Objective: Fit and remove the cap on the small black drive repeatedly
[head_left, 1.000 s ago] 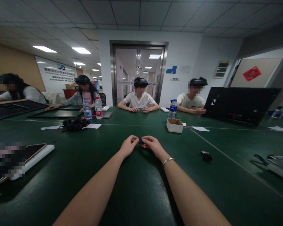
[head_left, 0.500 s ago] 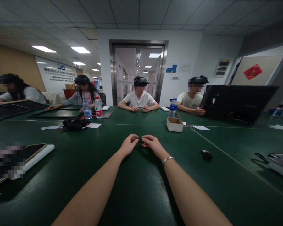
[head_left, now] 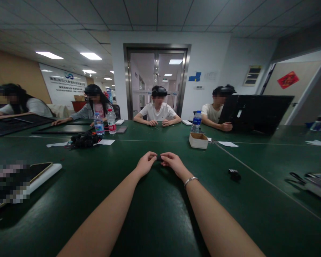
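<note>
Both of my hands meet over the middle of the green table [head_left: 149, 221]. Between their fingertips sits a small black piece [head_left: 158, 158], mostly covered, so its kind cannot be made out. My left hand [head_left: 146, 163] is closed, thumb and fingers pinching the piece's left end. From the other side my right hand [head_left: 173, 164], with a silver bracelet [head_left: 190, 181] at the wrist, pinches its right end. To the right, apart from both hands, lies another small black object [head_left: 234, 175].
Ahead stand an open cardboard box [head_left: 198, 141] and a blue-labelled bottle [head_left: 196, 122]. A heap of black cables [head_left: 85, 140] lies left, near two bottles. A phone [head_left: 40, 172] rests at the near left. Several people sit opposite, one holding a large black panel [head_left: 259, 114].
My hands stay in nearly the same place and grip. Across the table at right, a person's large black panel has turned and its right edge has shifted left.
</note>
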`<state>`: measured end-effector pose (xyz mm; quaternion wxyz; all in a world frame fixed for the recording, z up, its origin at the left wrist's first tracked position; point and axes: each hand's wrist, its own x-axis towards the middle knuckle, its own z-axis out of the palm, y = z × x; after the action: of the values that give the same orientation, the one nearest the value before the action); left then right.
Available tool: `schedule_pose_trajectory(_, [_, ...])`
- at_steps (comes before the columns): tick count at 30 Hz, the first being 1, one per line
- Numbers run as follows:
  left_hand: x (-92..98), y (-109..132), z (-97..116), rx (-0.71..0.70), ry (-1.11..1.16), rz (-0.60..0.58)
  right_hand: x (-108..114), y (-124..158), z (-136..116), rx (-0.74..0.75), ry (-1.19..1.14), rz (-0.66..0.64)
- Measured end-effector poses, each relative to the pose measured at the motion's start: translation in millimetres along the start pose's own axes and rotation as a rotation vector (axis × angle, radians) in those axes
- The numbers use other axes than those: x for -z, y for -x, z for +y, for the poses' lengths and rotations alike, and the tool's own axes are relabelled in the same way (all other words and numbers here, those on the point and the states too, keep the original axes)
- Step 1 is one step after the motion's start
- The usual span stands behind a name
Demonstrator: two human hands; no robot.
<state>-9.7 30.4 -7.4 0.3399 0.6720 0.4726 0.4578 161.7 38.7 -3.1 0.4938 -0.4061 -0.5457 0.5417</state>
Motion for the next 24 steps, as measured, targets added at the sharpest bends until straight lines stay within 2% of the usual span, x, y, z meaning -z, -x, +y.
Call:
schedule_pose_trajectory(8, [1.0,-3.3,-3.8,0.004,0.067,-0.034,-0.5,1.1,-1.6,-0.006,-0.005,0.004])
schedule_pose_trajectory(12, [1.7,-5.0,-5.4,0.064,-0.02,-0.088,-0.8,2.8,-3.3,0.005,0.027,-0.035])
schedule_pose_trajectory(16, [1.1,-4.9,-6.1,0.062,-0.026,-0.071,-0.6,2.4,-2.8,0.001,0.022,-0.035])
schedule_pose_trajectory(21, [0.9,-2.9,-3.3,0.042,0.001,-0.103,-0.6,1.8,-2.2,0.007,0.03,-0.038])
schedule_pose_trajectory(24, [0.5,-1.8,-1.0,0.054,-0.004,-0.07,-0.7,2.3,-2.6,0.01,0.036,-0.04])
